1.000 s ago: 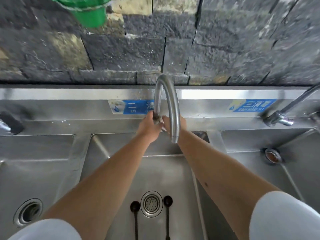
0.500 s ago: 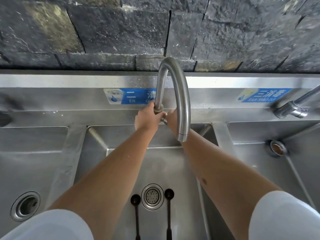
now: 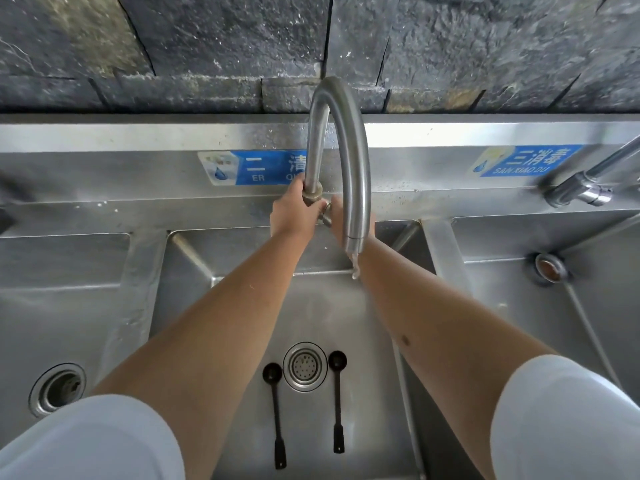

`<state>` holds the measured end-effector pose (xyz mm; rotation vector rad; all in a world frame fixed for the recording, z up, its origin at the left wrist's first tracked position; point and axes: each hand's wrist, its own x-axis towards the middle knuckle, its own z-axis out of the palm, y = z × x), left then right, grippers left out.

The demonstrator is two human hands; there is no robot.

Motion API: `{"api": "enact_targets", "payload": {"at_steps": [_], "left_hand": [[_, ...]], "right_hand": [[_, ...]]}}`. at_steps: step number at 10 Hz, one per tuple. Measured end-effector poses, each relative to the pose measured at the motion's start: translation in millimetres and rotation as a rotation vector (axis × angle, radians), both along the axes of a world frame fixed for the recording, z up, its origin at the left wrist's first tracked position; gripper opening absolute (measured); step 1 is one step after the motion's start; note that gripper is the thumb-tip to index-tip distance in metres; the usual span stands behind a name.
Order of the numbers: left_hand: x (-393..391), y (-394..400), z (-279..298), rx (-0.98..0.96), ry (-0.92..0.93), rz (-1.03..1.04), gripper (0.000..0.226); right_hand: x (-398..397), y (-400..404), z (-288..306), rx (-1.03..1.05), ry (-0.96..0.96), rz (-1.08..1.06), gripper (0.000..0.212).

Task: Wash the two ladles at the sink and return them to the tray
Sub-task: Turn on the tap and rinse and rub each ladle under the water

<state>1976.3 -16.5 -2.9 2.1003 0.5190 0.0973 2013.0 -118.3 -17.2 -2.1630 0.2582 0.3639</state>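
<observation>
A: What lies nearest?

B: Two white sleeves point(image 3: 90, 441) at the near edge, one each side, with both bare forearms reaching far over the middle basin point(image 3: 194, 271). Between the arms, on the basin floor, two black ladles – the left ladle point(image 3: 275, 403) and the right ladle point(image 3: 336, 393) – lie side by side, bowls far, handles near. The drain point(image 3: 305, 366) sits between their bowls, close to each.

A: Is anything touching them?

B: No – both hands are well apart from them, up at the far rim.

A: And the hands?

B: The left hand point(image 3: 292, 213) is curled around the base of the tap point(image 3: 346, 150), fingers closed on the collar where the pipe rises. The right hand point(image 3: 337, 216) is just beside it, mostly hidden behind the spout; it seems closed on a fitting at the base, though I cannot tell the grip exactly.

A: Water?

B: A thin stream point(image 3: 354, 268) leaves the spout mouth, beside the right wrist.

A: Farther still?

B: A steel backsplash with two blue labels point(image 3: 256, 168), then a dark stone wall point(image 3: 207, 46). Side basins flank the middle one.
</observation>
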Motion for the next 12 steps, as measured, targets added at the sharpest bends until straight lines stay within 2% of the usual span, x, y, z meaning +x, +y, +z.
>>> {"api": "enact_targets", "payload": {"at_steps": [1, 2, 3, 4, 5, 7, 9, 10, 11, 12], "left_hand": [[-14.2, -9.2, 0.5, -0.217, -0.028, 0.044, 0.081], [-58.3, -23.2, -28.2, -0.118, 0.084, 0.084, 0.083], [-98.7, -38.9, -58.1, -0.33, 0.26, 0.081, 0.051], [-147.9, -54.3, -99.2, -0.441, 0.34, 0.015, 0.017], [-191.5, -68.0, -133.3, -0.436, 0.46, -0.013, 0.019], [-228.2, -83.7, -178.9, -0.472, 0.583, -0.035, 0.025], [-242.7, -93.3, -213.4, -0.349, 0.646, -0.17, 0.023], [-248.7, -95.9, -226.4, -0.304, 0.689, -0.238, 0.024], [-252.3, -96.9, -237.8, -0.284, 0.696, -0.291, 0.023], [-258.3, -96.7, -248.4, -0.304, 0.679, -0.306, 0.031]], "right_hand": [[-22.0, -1.6, -7.5, 0.044, -0.014, -0.063, 0.052], [-58.3, -13.4, -23.0, 0.084, 0.099, -0.062, 0.047], [-101.3, -29.2, -47.8, 0.186, 0.31, -0.013, 0.027], [-149.6, -43.3, -76.6, 0.37, 0.507, -0.087, 0.018], [-189.7, -53.7, -100.8, 0.51, 0.672, -0.152, 0.019], [-228.6, -70.4, -150.4, 0.35, 0.741, -0.092, 0.018], [-245.3, -86.4, -201.3, 0.029, 0.603, -0.014, 0.01], [-248.2, -89.3, -219.0, -0.042, 0.577, 0.001, 0.019], [-251.3, -89.2, -234.1, -0.089, 0.575, 0.064, 0.017], [-255.9, -87.6, -239.8, -0.108, 0.572, 0.123, 0.008]]}}
